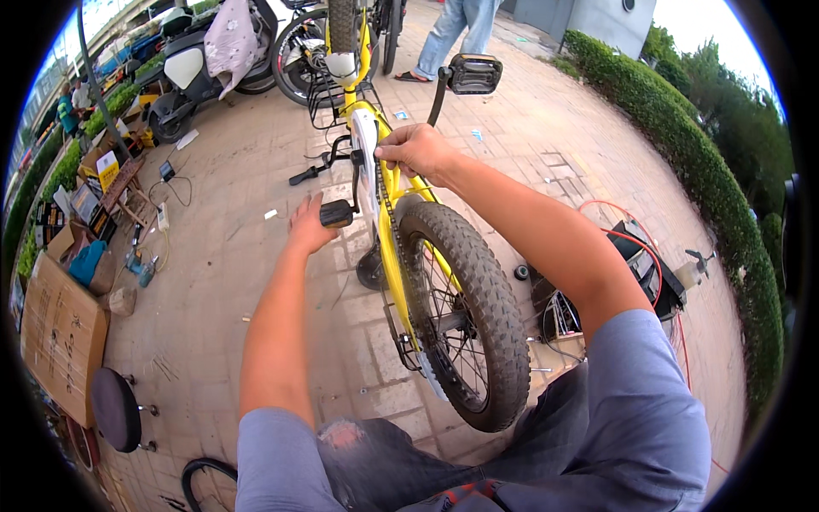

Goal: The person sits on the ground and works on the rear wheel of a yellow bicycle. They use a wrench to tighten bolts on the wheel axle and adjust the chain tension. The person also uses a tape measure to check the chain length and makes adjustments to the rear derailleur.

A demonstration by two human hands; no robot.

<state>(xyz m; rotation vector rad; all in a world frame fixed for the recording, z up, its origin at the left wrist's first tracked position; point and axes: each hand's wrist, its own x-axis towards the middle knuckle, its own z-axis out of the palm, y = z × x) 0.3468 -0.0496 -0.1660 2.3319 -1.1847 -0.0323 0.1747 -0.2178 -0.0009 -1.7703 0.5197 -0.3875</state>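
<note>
An upside-down bicycle with a yellow frame (392,269) stands in front of me, its fat knobby tire (488,316) nearest my knees. My right hand (418,154) reaches over the frame, thumb and forefinger pinched at the edge of the white chain guard (367,141). What lies between those fingertips is too small to make out. Just below runs the dark chain (383,192). Beside the left pedal (336,213) is my left hand (308,225), fingers stretched out, its side against or very near the pedal. The other pedal (474,74) sticks up beyond my right hand.
At right are a black toolbox (644,264), a red hose (657,277) and a hedge (674,141). A round stool (117,410) and cardboard box (64,333) stand left, near a power drill (147,271). Scooters (183,64) and a person's jeans-clad legs (456,38) are beyond.
</note>
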